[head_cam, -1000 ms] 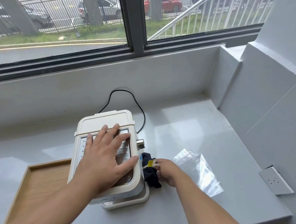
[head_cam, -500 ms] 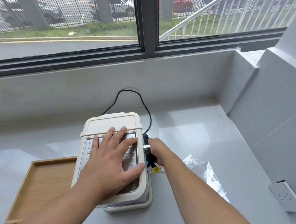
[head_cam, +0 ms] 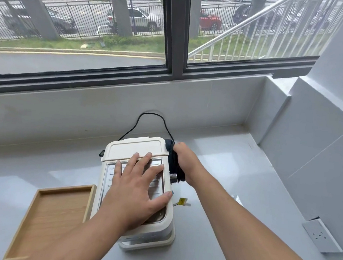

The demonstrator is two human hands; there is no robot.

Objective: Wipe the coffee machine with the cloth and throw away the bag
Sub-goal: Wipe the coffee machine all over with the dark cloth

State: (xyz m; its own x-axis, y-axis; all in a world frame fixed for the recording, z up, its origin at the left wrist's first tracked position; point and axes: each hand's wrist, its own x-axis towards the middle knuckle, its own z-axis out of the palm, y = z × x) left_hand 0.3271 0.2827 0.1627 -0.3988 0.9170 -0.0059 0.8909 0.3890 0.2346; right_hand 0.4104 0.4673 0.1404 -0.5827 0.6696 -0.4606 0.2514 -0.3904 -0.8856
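Wiping is underway: right hand, fingers clamped on the dark cloth, presses it against the white coffee machine's right side near the back. Left hand lies flat on its top, fingers spread. The clear bag, barely visible behind the right forearm on the counter, is not yet thrown away.

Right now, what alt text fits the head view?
A left hand lies flat on a white coffee machine while the right hand presses a dark cloth against its right side. A wooden tray sits left.
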